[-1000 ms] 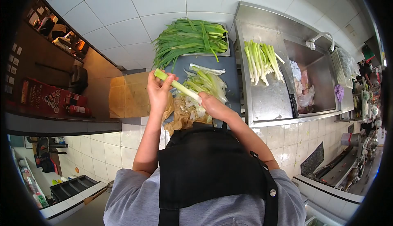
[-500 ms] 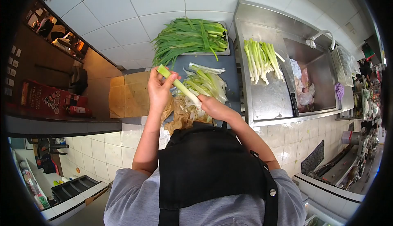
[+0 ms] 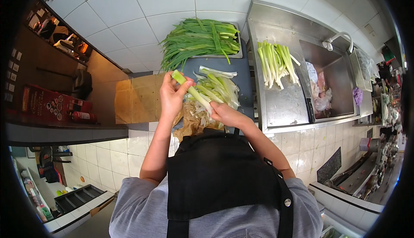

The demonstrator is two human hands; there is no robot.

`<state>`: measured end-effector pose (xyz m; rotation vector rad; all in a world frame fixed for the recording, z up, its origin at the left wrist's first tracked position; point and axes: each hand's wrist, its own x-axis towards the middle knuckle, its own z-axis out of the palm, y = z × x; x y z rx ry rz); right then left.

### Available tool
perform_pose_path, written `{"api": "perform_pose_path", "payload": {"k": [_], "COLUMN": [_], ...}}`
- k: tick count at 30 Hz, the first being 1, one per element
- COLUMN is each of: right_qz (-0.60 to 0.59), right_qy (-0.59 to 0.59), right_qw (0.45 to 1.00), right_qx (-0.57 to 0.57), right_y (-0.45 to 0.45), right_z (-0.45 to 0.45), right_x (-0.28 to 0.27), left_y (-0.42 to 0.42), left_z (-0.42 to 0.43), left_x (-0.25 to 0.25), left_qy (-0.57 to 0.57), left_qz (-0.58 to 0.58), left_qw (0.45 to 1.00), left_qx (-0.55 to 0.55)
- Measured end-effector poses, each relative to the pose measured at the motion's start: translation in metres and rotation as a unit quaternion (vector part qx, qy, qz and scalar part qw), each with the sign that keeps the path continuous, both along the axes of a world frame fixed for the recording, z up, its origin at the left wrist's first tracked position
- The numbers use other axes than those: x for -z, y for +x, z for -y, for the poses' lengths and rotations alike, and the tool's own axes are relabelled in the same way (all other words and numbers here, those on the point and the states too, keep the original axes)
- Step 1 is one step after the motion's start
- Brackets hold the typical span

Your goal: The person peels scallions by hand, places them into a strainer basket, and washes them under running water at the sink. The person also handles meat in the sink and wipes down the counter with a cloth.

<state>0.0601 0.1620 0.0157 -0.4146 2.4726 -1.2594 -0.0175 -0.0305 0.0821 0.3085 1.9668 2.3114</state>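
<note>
A pale leek (image 3: 197, 95) slants between my two hands, its green cut end up and to the left. My left hand (image 3: 171, 95) is closed around the upper part, thumb along the stalk. At the white lower end, the fingers of my right hand (image 3: 227, 114) pinch the leek. Just beneath and beyond it lies a heap of peeled leek leaves (image 3: 222, 87) on the grey-blue work surface (image 3: 243, 72). Crumpled brown paper (image 3: 188, 126) with scraps on it sits close to my apron. Farther back, long green leek tops (image 3: 194, 42) pile over a metal tray (image 3: 235, 56).
Trimmed leeks (image 3: 276, 65) rest on the steel drainboard (image 3: 276, 108) at right. A knife (image 3: 310, 108) with a black handle lies beside the sink basin (image 3: 340, 70), which holds plastic bags (image 3: 321, 100). Flattened cardboard (image 3: 137, 99) is on the left.
My left hand has shifted slightly right and down along with the leek's upper end. My right hand still grips the white end, nearly in the same place.
</note>
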Motion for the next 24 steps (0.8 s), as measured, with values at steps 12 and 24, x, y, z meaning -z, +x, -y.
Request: {"api": "perform_pose_path", "payload": {"k": [12,24], "right_qz": [0.037,-0.004], "right_qy": [-0.113,-0.006], "right_qw": [0.993,1.000], "right_qx": [-0.011,-0.008], "right_y": [-0.003,0.001], "right_z": [-0.002,0.009], "right_x": [0.000,0.007], "left_y": [-0.007,-0.008], "left_z": [0.011,0.006], "left_x": [-0.007,-0.005], "left_qy": [0.034,-0.008], "left_qz": [0.046,0.030], "left_qw": [0.998,0.999], "left_qx": [0.019,0.010]}}
